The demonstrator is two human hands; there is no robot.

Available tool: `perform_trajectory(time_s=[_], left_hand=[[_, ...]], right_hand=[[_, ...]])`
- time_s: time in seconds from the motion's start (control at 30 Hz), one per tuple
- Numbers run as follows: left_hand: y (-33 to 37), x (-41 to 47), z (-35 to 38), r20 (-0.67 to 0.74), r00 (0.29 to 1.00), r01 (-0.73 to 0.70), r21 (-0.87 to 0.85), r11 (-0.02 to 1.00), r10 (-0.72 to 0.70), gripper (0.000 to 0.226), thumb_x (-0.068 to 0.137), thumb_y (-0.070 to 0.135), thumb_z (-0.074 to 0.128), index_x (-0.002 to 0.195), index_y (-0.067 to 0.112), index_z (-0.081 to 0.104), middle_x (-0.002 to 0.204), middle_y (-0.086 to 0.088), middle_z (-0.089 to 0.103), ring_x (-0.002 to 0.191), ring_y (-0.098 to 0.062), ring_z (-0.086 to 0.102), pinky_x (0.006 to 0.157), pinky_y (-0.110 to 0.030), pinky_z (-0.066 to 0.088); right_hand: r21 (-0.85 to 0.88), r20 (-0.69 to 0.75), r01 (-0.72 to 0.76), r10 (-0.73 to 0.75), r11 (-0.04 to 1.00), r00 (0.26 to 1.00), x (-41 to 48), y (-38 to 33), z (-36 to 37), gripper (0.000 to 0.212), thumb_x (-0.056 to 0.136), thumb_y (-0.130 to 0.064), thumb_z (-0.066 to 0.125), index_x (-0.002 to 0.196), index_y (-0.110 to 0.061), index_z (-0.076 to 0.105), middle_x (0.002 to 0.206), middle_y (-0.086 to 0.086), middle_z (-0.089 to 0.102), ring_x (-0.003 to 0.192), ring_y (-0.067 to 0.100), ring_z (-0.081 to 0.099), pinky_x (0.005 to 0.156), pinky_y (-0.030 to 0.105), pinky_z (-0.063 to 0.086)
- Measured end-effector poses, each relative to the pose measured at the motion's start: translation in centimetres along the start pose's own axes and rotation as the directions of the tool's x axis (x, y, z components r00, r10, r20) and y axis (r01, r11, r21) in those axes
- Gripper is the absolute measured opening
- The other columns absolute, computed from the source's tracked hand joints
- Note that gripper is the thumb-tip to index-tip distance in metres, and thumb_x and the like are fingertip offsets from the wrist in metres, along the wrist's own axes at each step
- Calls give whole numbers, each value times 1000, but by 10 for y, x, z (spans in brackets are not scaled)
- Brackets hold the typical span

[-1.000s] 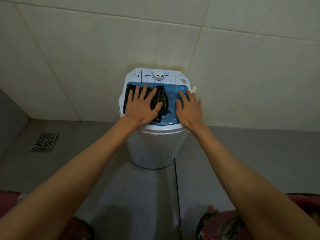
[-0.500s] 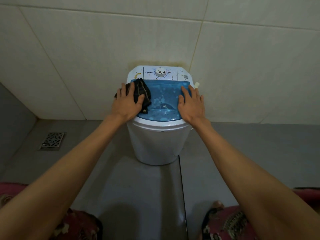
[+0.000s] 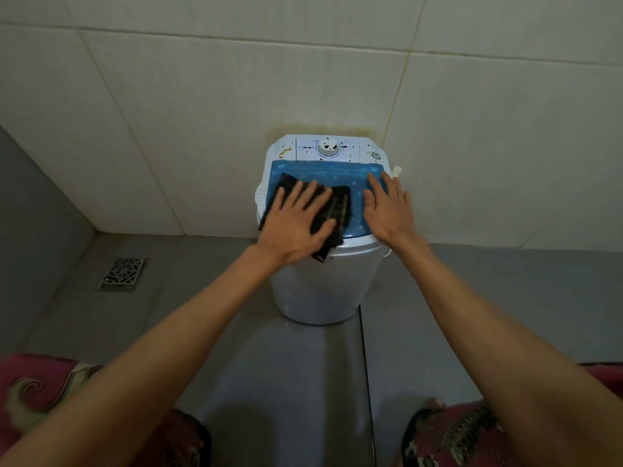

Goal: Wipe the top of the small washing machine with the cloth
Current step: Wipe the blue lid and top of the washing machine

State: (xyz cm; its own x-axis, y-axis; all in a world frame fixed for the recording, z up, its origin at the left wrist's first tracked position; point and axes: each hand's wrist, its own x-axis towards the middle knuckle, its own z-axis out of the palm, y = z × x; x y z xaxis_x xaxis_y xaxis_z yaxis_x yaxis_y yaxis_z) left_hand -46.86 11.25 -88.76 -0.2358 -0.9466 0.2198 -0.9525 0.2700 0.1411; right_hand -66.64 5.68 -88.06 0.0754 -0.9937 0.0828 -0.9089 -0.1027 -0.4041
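Lying flat on the blue lid (image 3: 337, 178) of the small washing machine (image 3: 323, 281), dark cloth (image 3: 337, 210), pinned under left hand (image 3: 296, 227), fingers spread wide, palm down, gripping nothing. Just beside, right hand (image 3: 387, 210), opened flat on the lid's right edge, apart from the cloth. Beyond, white control panel (image 3: 327, 148), tiled wall (image 3: 202, 112), floor drain (image 3: 123, 274).

Head view, downward, probably arm's length
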Motion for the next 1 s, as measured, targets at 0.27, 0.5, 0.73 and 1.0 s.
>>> perform_trajectory(time_s=[0.27, 0.5, 0.73, 1.0], left_hand=[[-75, 60, -5, 162, 909, 416, -280, 865, -384, 73, 96, 59, 33, 156, 23, 10, 164, -9, 3, 149, -32, 15, 119, -47, 18], [-83, 119, -3, 167, 882, 471, -246, 847, -441, 71, 98, 55, 28, 156, 23, 5, 163, -12, 2, 147, -37, 15, 118, -49, 19], [-62, 133, -1, 128, 980, 158, -28, 987, -153, 64, 99, 47, 22, 156, 24, 5, 164, -4, -1, 151, -27, -4, 120, -54, 0], [-45, 75, -5, 149, 989, -7, -11, 1000, 9, 63, 99, 54, 18, 156, 30, 7, 164, 1, 5, 151, -20, 1, 121, -51, 0]], right_hand=[[9, -38, 2, -1, 1000, 999, -2, -2, 4, 54, 105, -39, 22, 156, -23, 18, 165, 6, 10, 152, 25, 1, 123, 46, 3], [5, -71, 2, -2, 1000, 998, 1, -1, 8, 54, 104, -38, 24, 156, -23, 20, 164, 7, 12, 152, 25, 2, 123, 46, 5], [-1, -64, 5, -5, 1000, 998, 2, -2, 8, 54, 104, -38, 24, 156, -24, 20, 164, 7, 11, 152, 26, 2, 123, 47, 4], [-1, -41, -7, 7, 1000, 999, 1, -2, 5, 54, 104, -40, 24, 156, -24, 20, 164, 6, 11, 152, 26, 2, 122, 47, 6]])
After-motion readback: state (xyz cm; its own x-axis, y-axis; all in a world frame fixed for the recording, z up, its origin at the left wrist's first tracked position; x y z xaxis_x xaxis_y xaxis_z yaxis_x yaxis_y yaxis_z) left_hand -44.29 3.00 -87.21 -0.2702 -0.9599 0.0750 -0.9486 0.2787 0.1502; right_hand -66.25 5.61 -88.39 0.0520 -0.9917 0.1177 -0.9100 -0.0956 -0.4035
